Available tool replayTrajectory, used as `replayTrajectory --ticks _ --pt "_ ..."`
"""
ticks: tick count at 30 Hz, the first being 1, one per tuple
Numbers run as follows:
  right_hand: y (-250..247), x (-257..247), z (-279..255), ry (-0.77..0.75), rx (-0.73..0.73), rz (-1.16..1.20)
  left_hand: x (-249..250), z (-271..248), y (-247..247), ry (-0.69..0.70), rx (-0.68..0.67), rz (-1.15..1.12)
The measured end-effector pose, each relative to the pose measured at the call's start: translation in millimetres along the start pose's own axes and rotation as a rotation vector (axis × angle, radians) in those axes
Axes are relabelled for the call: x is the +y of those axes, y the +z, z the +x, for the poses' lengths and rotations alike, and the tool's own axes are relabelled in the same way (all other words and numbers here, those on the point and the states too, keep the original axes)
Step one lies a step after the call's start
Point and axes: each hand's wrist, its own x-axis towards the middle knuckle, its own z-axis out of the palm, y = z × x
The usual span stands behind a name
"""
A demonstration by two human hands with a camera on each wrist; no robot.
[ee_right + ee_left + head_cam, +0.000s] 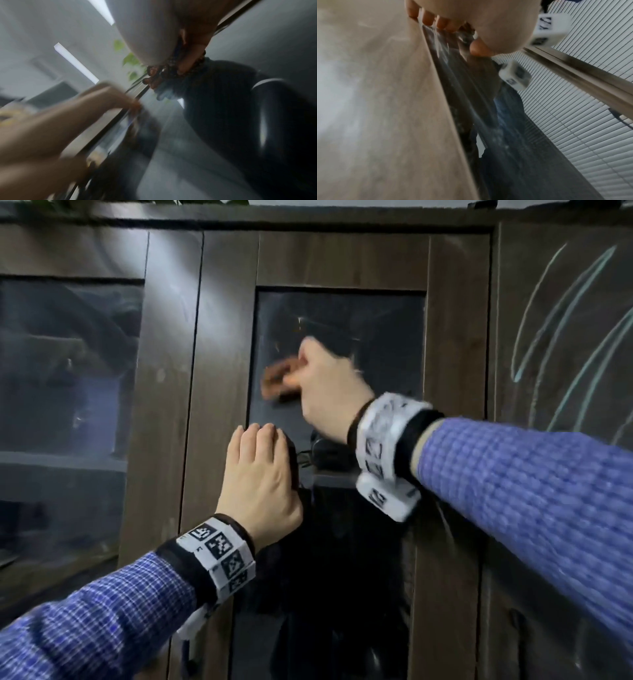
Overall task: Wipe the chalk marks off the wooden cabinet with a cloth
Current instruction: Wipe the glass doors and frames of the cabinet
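Note:
The dark wooden cabinet [226, 337] fills the head view. My right hand [325, 392] grips a brown cloth [281, 381] and presses it against the dark glass panel [376, 344] of the middle door; the hand is blurred. Faint pale streaks [299, 325] show on the glass above the cloth. Bold light chalk marks [555, 330] curve over the panel at the far right. My left hand [257, 470] lies flat on the door frame at the glass's left edge, fingers straight. The right wrist view shows the nubby cloth [164, 73] under my right hand [163, 33].
A second glass door [68, 371] stands to the left, with shelves dimly visible behind it. Green leaves [212, 201] peek over the cabinet top. In the left wrist view my left hand [471, 24] touches the glass edge, and slatted blinds [573, 121] show on the right.

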Motion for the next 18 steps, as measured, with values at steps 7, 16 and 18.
replayTrajectory --ticks 7,16,18 --pt "-50.4 16.3 27.9 0.156 -0.079 -0.016 1.0 2.2 -3.3 0.02 -0.011 0.011" --pt "-71.3 45.2 -37.8 0.218 -0.209 -0.028 -7.4 -17.7 -1.4 0.037 -0.135 0.096" --pt "-71.4 47.3 -84.8 0.102 -0.38 -0.043 1.1 -14.5 -6.7 0.006 -0.158 0.094"
